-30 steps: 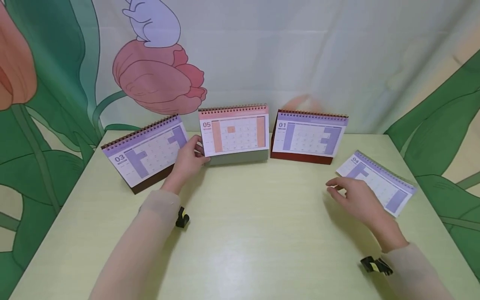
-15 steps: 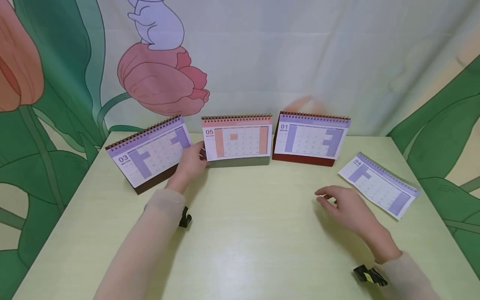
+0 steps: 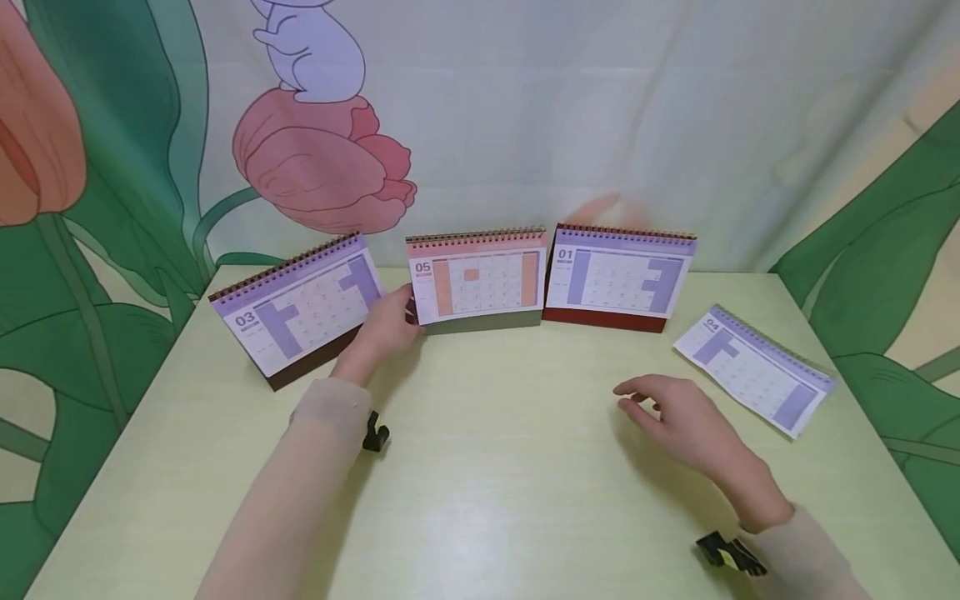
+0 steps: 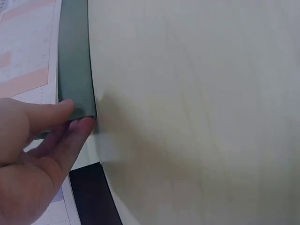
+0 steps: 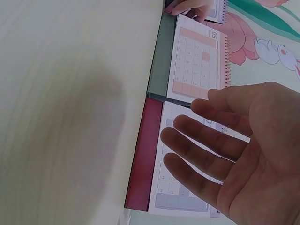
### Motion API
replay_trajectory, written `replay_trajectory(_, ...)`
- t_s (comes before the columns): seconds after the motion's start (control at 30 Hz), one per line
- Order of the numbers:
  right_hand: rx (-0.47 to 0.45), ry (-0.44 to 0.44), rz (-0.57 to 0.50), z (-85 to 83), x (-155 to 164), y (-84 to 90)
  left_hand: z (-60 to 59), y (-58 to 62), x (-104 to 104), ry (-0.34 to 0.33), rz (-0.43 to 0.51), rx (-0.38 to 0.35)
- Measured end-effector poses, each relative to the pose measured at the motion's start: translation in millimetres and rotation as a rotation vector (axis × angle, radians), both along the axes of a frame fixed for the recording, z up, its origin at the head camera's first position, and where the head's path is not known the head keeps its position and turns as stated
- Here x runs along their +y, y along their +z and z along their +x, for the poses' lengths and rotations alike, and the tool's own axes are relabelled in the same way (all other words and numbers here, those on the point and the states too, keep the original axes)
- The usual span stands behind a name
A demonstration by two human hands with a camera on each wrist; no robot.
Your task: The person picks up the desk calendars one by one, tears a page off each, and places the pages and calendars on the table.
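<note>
Three desk calendars stand in a row at the back of the table: "03" [image 3: 300, 304] with a dark base, "05" [image 3: 476, 279] with a green base, and "01" [image 3: 615, 277] with a red base. A fourth calendar, "04" [image 3: 753, 369], lies flat at the right. My left hand [image 3: 382, 329] pinches the left corner of the green base [image 4: 75, 70] of the "05" calendar between thumb and fingers. My right hand [image 3: 678, 417] hovers over the table with fingers relaxed and holds nothing; the right wrist view has the "05" calendar [image 5: 197, 58] and "01" calendar [image 5: 180, 164] behind its fingers [image 5: 201, 150].
The pale green table [image 3: 480, 467] ends at a printed flower-and-leaf backdrop [image 3: 315, 158] just behind the calendars. Black wrist-camera mounts sit at both wrists [image 3: 373, 435] [image 3: 727, 554]. The dark base of "03" [image 4: 93, 197] lies close to my left hand.
The "05" calendar has shifted slightly right and back under my left hand. My right hand has drawn left, away from the flat "04" calendar, toward the table's middle.
</note>
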State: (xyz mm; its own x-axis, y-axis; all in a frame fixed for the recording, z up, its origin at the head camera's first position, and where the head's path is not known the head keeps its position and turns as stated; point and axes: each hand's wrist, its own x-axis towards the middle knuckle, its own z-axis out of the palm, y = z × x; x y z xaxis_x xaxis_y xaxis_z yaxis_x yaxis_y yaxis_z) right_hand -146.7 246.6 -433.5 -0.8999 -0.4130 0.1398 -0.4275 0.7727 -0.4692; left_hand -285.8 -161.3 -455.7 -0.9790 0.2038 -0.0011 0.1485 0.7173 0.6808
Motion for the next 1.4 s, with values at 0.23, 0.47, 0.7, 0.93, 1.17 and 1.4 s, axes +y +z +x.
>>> replay_trajectory(0.23, -0.019, 0.002, 0.006, 3.9, -2, 0.9, 9.4, -1.6, -9, -0.022, 0.063, -0.071)
replay_trajectory(0.47, -0.014, 0.024, 0.009, 6.4, -1, 1.0, 42.0, 15.3, -21, -0.117, -0.038, -0.170)
replay_trajectory(0.7, -0.026, 0.039, 0.007, 6.7, -3, 4.2, 85.0, 34.9, -44, -0.132, -0.022, -0.212)
replay_trajectory(0.93, -0.042, 0.057, 0.008, 6.1, -2, 3.1, 115.0, 37.0, -68, -0.115, -0.109, -0.225)
replay_trajectory(1.17, -0.035, 0.049, 0.007, 7.0, 1, 4.1, 137.8, 33.4, -96, -0.099, -0.116, -0.223)
replay_trajectory(1.4, -0.044, 0.051, 0.014, 8.2, 4, 6.1, 143.2, 29.8, -113, -0.044, -0.114, -0.254)
